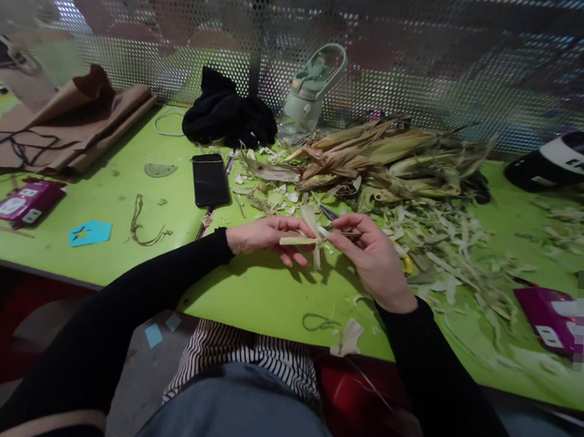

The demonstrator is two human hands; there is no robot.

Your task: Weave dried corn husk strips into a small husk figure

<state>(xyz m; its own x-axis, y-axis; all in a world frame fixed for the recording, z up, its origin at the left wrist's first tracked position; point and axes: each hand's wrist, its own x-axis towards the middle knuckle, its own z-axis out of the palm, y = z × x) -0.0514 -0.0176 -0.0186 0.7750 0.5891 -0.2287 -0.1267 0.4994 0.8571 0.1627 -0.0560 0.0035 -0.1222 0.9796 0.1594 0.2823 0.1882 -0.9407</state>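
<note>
- Smooth green desk point(252, 302), room between both hands and its straight front edge.
- Left hand point(270, 235), half-curled, holding a papery, cross-shaped husk piece point(319, 241).
- Right hand point(376, 258), thumb and forefinger pinched on its side.
- Curled husk shreds point(445, 257).

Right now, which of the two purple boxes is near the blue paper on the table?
The purple box far left of the left hand, near the blue paper; the other box is far right, by the husk scraps.
</note>
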